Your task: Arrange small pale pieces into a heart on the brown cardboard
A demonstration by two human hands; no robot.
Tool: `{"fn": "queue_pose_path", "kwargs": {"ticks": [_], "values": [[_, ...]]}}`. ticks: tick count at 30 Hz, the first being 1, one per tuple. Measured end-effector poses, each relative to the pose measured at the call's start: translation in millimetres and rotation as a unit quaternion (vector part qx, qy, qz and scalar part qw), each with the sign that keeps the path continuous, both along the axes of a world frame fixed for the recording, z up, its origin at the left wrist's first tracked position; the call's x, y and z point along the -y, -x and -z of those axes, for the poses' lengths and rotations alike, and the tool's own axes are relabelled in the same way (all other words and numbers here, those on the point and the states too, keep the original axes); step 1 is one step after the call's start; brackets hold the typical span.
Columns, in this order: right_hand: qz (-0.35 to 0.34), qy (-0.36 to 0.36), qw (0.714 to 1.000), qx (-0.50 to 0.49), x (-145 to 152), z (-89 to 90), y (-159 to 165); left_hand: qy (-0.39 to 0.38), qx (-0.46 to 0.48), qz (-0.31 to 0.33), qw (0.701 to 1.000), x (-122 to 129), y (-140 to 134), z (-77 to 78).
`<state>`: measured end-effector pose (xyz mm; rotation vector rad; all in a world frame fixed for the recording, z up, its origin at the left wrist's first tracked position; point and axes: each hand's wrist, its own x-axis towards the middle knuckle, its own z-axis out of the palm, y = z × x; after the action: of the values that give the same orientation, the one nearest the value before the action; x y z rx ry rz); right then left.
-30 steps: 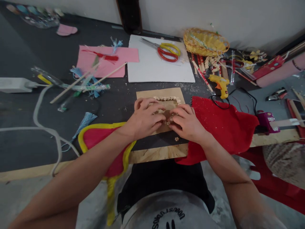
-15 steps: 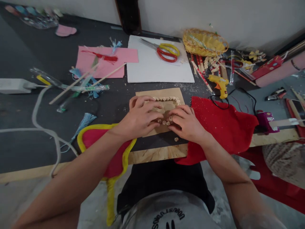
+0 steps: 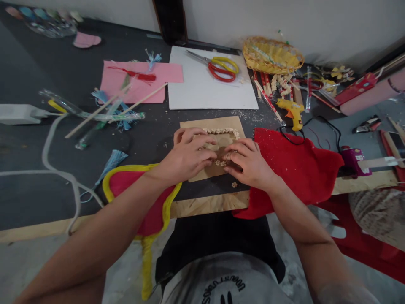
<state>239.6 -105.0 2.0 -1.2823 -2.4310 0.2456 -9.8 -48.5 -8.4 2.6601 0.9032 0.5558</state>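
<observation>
A tan card [image 3: 191, 123] lies on the dark table, with a row of small cream flower-shaped pieces [image 3: 221, 131] along its far side and around its far right corner. More of these pieces [image 3: 220, 163] form a line on its near side, between my fingertips. My left hand [image 3: 193, 153] reaches over the card's left part, thumb and forefinger drawn together at the near row. Opposite it, my right hand [image 3: 248, 162] bends its fingers and thumb to the right end of that row. The fingers hide what they pinch. One loose flower-shaped piece [image 3: 234, 185] lies on the table nearby.
Red felt [image 3: 294, 169] is at the right, below a yellow glue gun [image 3: 294, 113]. Behind the card, scissors [image 3: 218, 69] rest on a white board [image 3: 205, 95]. A wicker basket [image 3: 274, 59] stands behind. A yellow-edged pink fan [image 3: 126, 181] lies under my left forearm.
My left hand has shifted slightly right, and its thumb and forefinger have closed together at the near row. My right hand has barely moved.
</observation>
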Motion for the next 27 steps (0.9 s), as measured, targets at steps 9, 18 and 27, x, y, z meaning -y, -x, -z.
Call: {"fn": "queue_pose_path", "kwargs": {"ticks": [9, 18, 27], "values": [[-0.006, 0.003, 1.0, -0.002, 0, -2.1, -1, -0.003, 0.008, 0.002, 1.0, 0, 0, -2.8], [0.024, 0.0, 0.999, -0.044, -2, -3.4, -9, -0.005, -0.001, -0.015, 1.0, -8, 13, -12.0], [0.029, 0.008, 0.998, -0.053, -2, -2.4, -4, 0.016, -0.017, -0.05, 0.998, -16, 22, -10.5]]}}
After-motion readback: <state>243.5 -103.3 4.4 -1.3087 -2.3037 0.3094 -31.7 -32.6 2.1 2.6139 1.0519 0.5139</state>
